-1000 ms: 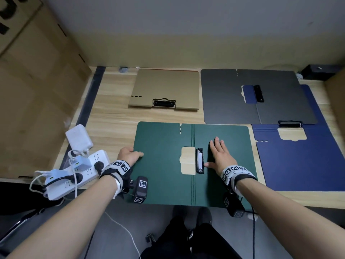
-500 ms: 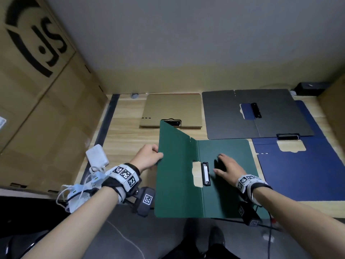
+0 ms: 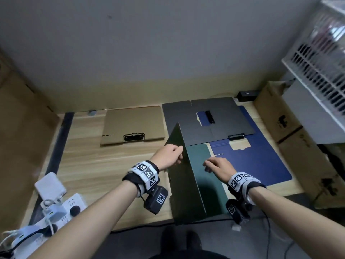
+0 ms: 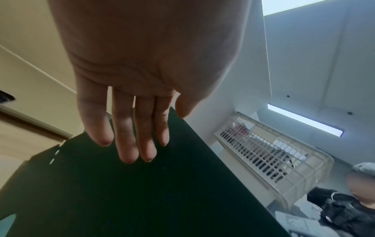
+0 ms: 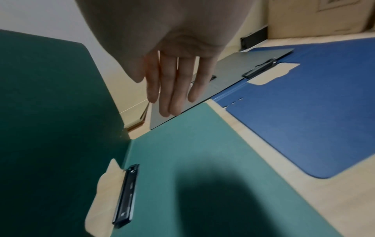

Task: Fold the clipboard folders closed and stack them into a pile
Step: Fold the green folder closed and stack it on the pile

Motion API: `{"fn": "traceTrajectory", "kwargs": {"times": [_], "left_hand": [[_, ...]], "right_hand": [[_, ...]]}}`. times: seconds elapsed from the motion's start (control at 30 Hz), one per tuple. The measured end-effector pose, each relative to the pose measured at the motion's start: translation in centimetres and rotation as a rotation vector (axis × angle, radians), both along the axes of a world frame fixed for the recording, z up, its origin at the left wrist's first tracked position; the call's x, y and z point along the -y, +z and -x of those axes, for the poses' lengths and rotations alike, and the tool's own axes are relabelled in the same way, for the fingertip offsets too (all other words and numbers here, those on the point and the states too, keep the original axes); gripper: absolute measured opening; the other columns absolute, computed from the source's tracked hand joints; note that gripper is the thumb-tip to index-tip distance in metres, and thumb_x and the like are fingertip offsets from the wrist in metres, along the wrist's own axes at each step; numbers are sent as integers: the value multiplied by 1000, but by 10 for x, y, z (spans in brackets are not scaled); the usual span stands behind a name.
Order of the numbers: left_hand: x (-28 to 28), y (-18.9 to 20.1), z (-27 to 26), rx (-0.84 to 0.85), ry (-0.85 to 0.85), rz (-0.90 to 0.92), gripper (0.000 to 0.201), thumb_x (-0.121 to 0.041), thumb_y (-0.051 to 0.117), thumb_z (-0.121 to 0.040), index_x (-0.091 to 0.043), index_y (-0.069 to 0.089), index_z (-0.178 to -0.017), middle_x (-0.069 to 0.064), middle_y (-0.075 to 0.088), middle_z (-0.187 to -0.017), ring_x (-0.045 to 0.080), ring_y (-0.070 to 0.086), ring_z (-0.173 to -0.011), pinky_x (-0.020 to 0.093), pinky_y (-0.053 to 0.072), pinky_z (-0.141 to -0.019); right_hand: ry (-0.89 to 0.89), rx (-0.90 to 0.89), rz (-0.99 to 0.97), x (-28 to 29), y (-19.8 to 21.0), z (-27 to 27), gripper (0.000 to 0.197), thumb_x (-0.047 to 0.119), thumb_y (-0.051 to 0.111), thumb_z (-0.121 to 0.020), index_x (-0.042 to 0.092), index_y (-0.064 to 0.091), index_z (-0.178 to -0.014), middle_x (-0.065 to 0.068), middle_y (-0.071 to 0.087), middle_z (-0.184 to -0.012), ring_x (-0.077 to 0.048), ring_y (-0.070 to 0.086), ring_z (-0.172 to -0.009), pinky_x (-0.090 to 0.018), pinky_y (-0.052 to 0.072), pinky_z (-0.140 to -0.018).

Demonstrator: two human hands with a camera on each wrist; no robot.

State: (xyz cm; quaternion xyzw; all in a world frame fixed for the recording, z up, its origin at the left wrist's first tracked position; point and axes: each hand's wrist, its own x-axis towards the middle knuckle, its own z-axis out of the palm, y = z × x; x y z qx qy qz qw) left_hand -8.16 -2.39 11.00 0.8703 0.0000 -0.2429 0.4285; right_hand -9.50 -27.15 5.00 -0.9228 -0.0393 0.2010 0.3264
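Observation:
The green clipboard folder (image 3: 202, 165) lies at the table's front edge with its left cover (image 3: 180, 186) raised almost upright. My left hand (image 3: 172, 155) is at that cover's outer face (image 4: 162, 192); its straight fingers (image 4: 129, 136) lie flat on it and the thumb sits at the top edge. My right hand (image 3: 217, 164) hovers with straight fingers (image 5: 172, 89) just above the flat right half (image 5: 202, 144), holding nothing. The black clip (image 5: 125, 195) sits by the spine. A closed tan folder (image 3: 133, 124) lies at the back left. An open dark grey folder (image 3: 186, 116) partly overlaps an open blue folder (image 3: 257, 161).
A white power strip (image 3: 69, 208) with plugs and a white adapter (image 3: 50, 186) sit at the table's front left. Cardboard boxes stand at the left (image 3: 18, 128) and right (image 3: 298, 146). A white slotted crate (image 3: 317, 58) is at the upper right, and a small black box (image 3: 247, 95) against the wall.
My left hand has swung the green folder's left cover up from flat to nearly upright. My right hand has lifted off the right half. The head view has turned to the right.

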Motion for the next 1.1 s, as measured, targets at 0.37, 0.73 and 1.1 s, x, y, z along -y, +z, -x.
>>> {"fn": "traceTrajectory", "kwargs": {"times": [0.37, 0.73, 1.1], "left_hand": [[1, -95, -4, -179, -36, -306, 16, -29, 48, -90, -17, 58, -89, 8, 67, -96, 28, 64, -87, 33, 49, -78], [19, -148, 4, -317, 602, -267, 62, -26, 66, -75, -4, 44, -129, 17, 56, -125, 36, 57, -112, 38, 50, -93], [4, -160, 3, -373, 1130, 157, 81, -75, 68, -64, -9, 61, -110, 5, 70, -103, 27, 67, -94, 39, 52, -91]], "right_hand": [[-106, -142, 80, 45, -18, 2, 38, 50, 48, -94, 18, 65, -106, -1, 71, -98, -20, 65, -90, -38, 51, -84], [60, -228, 281, 44, -95, -26, 37, 42, 65, -86, 10, 56, -103, -13, 60, -106, -35, 58, -103, -32, 35, -72], [197, -276, 168, 30, -98, -50, 59, 45, 74, -77, 16, 43, -118, -13, 66, -113, -38, 61, -105, -36, 47, -78]]}}
